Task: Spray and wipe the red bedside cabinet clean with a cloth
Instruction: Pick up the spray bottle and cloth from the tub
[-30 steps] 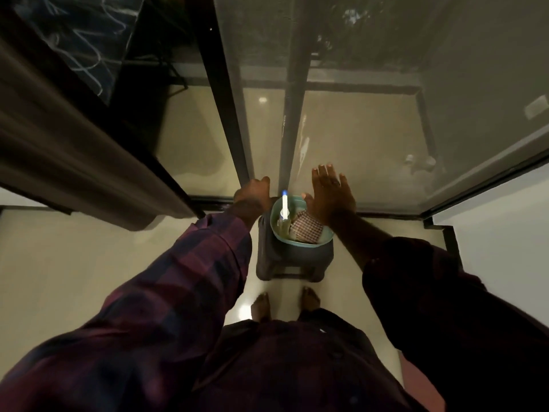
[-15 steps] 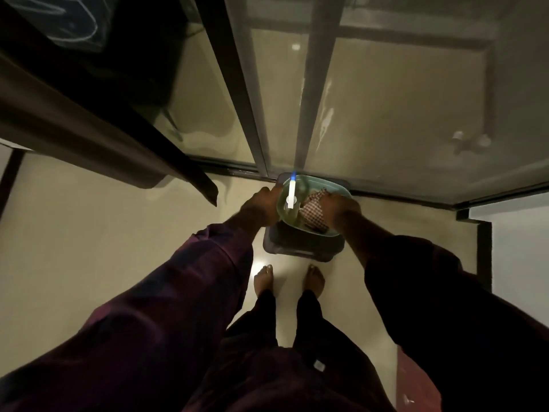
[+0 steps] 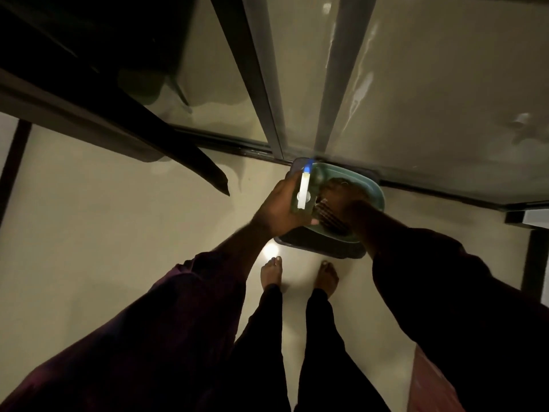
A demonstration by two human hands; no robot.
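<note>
Hands low over the basin (image 3: 378, 194), both of mine, in dim light. My left hand (image 3: 277, 207) is wrapped round the bottle (image 3: 303, 190) at the basin's left rim, fingers curled about its dark body. The bottle's white head points away from me, with a blue tip at the far end. My right hand (image 3: 341, 200) is inside the basin, palm down on the cloth (image 3: 328, 217), a checked one bunched against the near wall. The fingers bend down into it, but the shadow is too deep for me to tell whether they have closed on it or only rest there. The two hands are just beside each other, the bottle between them.

The basin is teal and sits on a dark stool (image 3: 323, 250), hard against the bottom track of a glass door (image 3: 430, 84). My bare feet (image 3: 271, 273) stand on the pale floor (image 3: 89, 233) just short of the stool, one to each side of its middle. Both sleeves are dark, the left sleeve (image 3: 184, 307) showing a maroon check. At the lower right edge, beside my right arm, a red surface (image 3: 430, 382) shows. So little of it is in view that I cannot say whether it is the cabinet.
</note>
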